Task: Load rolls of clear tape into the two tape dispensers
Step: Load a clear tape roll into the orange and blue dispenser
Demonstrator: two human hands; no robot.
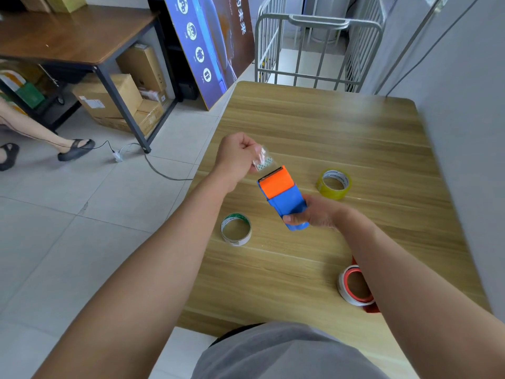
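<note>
My right hand point(314, 212) grips the lower end of a blue and orange tape dispenser point(282, 194), held above the wooden table point(341, 127) with its toothed blade end pointing away from me. Just past that blade, my left hand point(237, 157) pinches a crumpled strip of clear tape point(261, 158). A nearly empty white tape core point(235, 229) lies on the table below my left wrist. A yellowish clear tape roll point(334, 184) sits to the right of the dispenser. A red and white dispenser point(355, 285) rests near the front right, partly hidden by my right forearm.
A grey wall borders the table on the right. A metal cart point(317, 50) stands behind the table's far edge. To the left are tiled floor, a cable with a plug point(120, 155), a brown desk over cardboard boxes point(109, 97), and another person's sandalled feet point(76, 149).
</note>
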